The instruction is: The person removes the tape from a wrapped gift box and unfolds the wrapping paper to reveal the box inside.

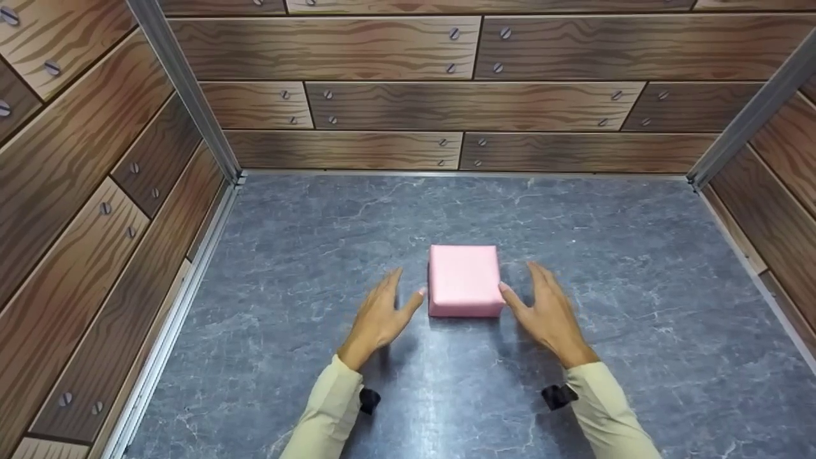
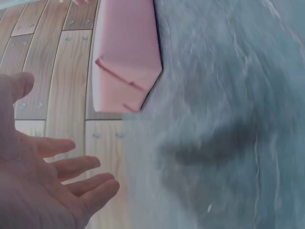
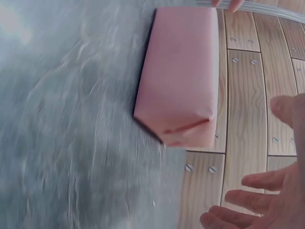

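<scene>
A square box wrapped in pink paper [image 1: 465,278] sits on the grey marbled surface, in the middle of the head view. To its left is my left hand [image 1: 380,313], fingers extended and thumb pointing toward the box's side. My right hand [image 1: 547,312] is on the other side, its thumb tip right at the box's right edge. Folded paper seams show on the end of the pink box [image 2: 126,86] in the left wrist view. Spread fingers of the right hand [image 3: 267,200] appear beside the box in the right wrist view, with nothing in them.
Wood-plank patterned walls [image 1: 395,105] enclose the grey surface [image 1: 306,242] at the back and both sides. Metal rails [image 1: 191,287] run along the side edges. Dark wrist straps [image 1: 560,396] show at both sleeves.
</scene>
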Demonstrator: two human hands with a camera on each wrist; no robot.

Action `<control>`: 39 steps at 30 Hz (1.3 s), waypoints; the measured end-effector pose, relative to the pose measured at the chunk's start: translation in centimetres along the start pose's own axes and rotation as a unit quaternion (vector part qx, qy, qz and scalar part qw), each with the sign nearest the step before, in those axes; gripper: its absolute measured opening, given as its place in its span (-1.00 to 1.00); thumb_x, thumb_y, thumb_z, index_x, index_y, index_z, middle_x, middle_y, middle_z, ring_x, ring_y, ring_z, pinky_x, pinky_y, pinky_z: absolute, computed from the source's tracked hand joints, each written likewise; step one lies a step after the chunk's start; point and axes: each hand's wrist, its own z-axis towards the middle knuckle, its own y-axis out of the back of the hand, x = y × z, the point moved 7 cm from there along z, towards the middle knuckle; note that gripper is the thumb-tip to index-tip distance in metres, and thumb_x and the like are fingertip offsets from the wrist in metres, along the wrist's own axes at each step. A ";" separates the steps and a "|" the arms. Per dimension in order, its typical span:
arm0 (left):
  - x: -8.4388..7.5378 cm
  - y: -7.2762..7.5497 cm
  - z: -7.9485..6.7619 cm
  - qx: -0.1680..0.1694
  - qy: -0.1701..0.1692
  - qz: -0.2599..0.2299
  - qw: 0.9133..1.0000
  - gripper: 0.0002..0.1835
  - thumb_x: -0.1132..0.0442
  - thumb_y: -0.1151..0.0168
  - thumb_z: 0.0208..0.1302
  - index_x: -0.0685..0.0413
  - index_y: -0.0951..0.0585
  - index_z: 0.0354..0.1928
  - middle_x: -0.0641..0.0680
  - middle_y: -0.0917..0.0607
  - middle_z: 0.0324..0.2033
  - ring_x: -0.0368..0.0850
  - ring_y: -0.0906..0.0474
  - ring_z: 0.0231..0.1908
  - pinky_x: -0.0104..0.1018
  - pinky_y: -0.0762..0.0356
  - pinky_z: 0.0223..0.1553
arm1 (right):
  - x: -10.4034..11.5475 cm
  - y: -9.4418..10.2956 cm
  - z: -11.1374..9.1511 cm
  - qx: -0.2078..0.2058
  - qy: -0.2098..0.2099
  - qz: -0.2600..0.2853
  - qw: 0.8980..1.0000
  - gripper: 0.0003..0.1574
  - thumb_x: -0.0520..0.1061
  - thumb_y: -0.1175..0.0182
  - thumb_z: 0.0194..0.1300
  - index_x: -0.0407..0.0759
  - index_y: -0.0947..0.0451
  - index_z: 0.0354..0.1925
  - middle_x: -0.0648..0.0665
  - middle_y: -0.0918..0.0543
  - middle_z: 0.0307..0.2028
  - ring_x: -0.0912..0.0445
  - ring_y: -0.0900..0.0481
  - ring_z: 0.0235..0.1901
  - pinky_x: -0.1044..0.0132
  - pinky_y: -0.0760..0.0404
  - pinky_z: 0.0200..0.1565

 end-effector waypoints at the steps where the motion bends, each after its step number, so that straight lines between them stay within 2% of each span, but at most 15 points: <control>1: 0.1 -0.2 0.3 0.005 0.006 -0.015 1.000 -0.10 -0.36 0.02 0.43 0.10 -0.17 0.57 0.26 -0.23 0.50 0.24 -0.13 0.49 0.20 -0.08 0.46 | 0.0 -0.1 0.2 -0.001 -0.004 0.008 1.000 0.04 0.28 -0.17 0.42 -0.46 -0.17 0.46 -0.50 -0.28 0.40 -0.37 -0.25 0.39 -0.24 -0.21 0.39; 5: 0.3 -1.2 1.2 0.022 0.033 -0.097 0.994 -0.11 -0.35 -0.02 0.42 0.08 -0.20 0.56 0.27 -0.29 0.47 0.24 -0.25 0.43 0.18 -0.22 0.40 | 0.0 -0.8 0.9 0.005 -0.028 0.041 0.999 0.00 0.23 -0.24 0.38 -0.44 -0.23 0.43 -0.49 -0.38 0.33 -0.35 -0.39 0.30 -0.23 -0.39 0.28; 10: 0.1 -2.3 2.0 0.031 0.043 -0.203 0.978 -0.19 -0.24 -0.04 0.46 0.17 -0.25 0.52 0.32 -0.36 0.42 0.25 -0.32 0.39 0.13 -0.34 0.35 | -0.2 -1.6 1.3 0.035 -0.064 0.100 0.992 -0.01 0.20 -0.25 0.40 -0.45 -0.22 0.44 -0.47 -0.37 0.37 -0.36 -0.46 0.26 -0.18 -0.49 0.23; 14: 0.1 -3.1 2.6 0.021 0.044 -0.258 0.965 -0.25 -0.13 -0.09 0.47 0.30 -0.31 0.46 0.39 -0.43 0.33 0.26 -0.38 0.34 0.10 -0.45 0.27 | -0.6 -2.3 1.6 0.056 -0.098 0.157 0.981 0.00 0.16 -0.28 0.39 -0.49 -0.19 0.44 -0.50 -0.36 0.36 -0.36 -0.45 0.26 -0.13 -0.50 0.24; 16: 0.1 -3.5 2.8 0.015 0.050 -0.278 0.959 -0.26 -0.09 -0.14 0.45 0.34 -0.33 0.43 0.41 -0.48 0.29 0.26 -0.43 0.30 0.08 -0.50 0.23 | -0.9 -2.7 1.7 0.067 -0.123 0.192 0.971 0.01 0.13 -0.30 0.37 -0.51 -0.17 0.44 -0.53 -0.35 0.35 -0.35 -0.47 0.24 -0.07 -0.55 0.20; 21: 0.3 -4.3 3.1 0.008 0.076 -0.304 0.950 -0.22 -0.08 -0.30 0.34 0.30 -0.37 0.41 0.36 -0.53 0.24 0.20 -0.49 0.24 0.01 -0.52 0.21 | -1.5 -3.9 1.9 0.094 -0.181 0.273 0.940 0.06 0.08 -0.35 0.34 -0.51 -0.11 0.47 -0.53 -0.32 0.36 -0.23 -0.57 0.14 0.16 -0.68 0.04; 24: 0.3 -4.8 3.3 0.010 0.090 -0.319 0.943 -0.22 -0.06 -0.37 0.29 0.26 -0.39 0.40 0.32 -0.56 0.22 0.13 -0.54 0.19 -0.08 -0.57 0.16 | -1.7 -4.5 2.0 0.103 -0.198 0.297 0.928 0.06 0.07 -0.37 0.32 -0.48 -0.12 0.47 -0.50 -0.35 0.35 -0.13 -0.60 0.07 0.21 -0.70 -0.01; 26: 0.3 -5.1 3.5 0.011 0.096 -0.328 0.940 -0.23 -0.01 -0.41 0.27 0.26 -0.40 0.39 0.29 -0.59 0.19 0.10 -0.58 0.15 -0.12 -0.61 0.11 | -1.9 -4.8 2.0 0.105 -0.205 0.305 0.924 0.03 0.06 -0.37 0.32 -0.46 -0.15 0.46 -0.47 -0.38 0.32 -0.06 -0.62 0.00 0.24 -0.71 -0.06; 31: 0.1 -5.4 3.8 0.004 0.099 -0.323 0.941 -0.29 0.14 -0.45 0.24 0.27 -0.43 0.36 0.27 -0.63 0.14 0.09 -0.61 0.12 -0.18 -0.65 0.04 | -2.2 -5.3 1.9 0.103 -0.218 0.311 0.919 -0.05 0.04 -0.36 0.33 -0.43 -0.24 0.44 -0.42 -0.43 0.28 0.05 -0.60 -0.08 0.31 -0.69 -0.12; 39: 0.2 -5.4 4.1 0.000 0.115 -0.337 0.934 -0.35 0.24 -0.44 0.24 0.27 -0.47 0.34 0.26 -0.65 0.10 0.05 -0.65 0.05 -0.22 -0.68 -0.04 | -2.2 -5.7 2.1 0.111 -0.218 0.314 0.918 -0.06 0.06 -0.34 0.34 -0.45 -0.25 0.43 -0.42 -0.43 0.31 0.01 -0.58 0.02 0.30 -0.66 -0.06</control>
